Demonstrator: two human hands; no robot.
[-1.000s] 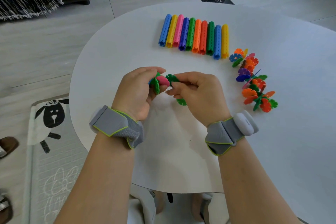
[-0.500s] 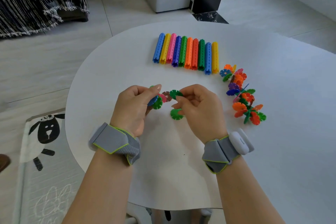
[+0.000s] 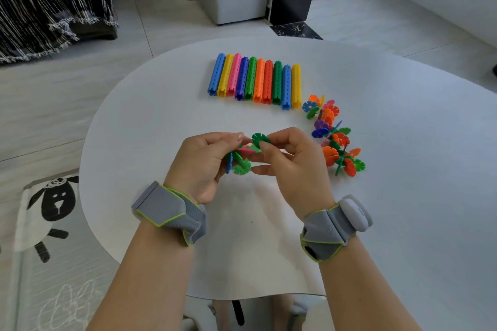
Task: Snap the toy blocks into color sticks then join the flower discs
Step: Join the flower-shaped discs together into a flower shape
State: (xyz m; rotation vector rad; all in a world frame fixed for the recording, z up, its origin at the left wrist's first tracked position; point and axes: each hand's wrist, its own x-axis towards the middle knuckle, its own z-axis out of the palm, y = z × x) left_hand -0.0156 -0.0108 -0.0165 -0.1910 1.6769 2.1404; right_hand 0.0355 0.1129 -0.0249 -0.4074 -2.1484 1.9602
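Both hands' grips pinch a flower-disc cluster (image 3: 240, 160) (its joints hidden by fingers (image 3: 271, 149)).

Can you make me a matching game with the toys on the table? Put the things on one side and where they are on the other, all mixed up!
Things:
1. Row of color sticks
2. Dark green flower disc
3. Big joined chain of flower discs
4. Small disc cluster

Places:
A. Lying on the table by the right hand
B. Held in the left hand
C. At the far side of the table
D. Pinched in the right hand's fingertips

Pairs: 1-C, 2-D, 3-A, 4-B
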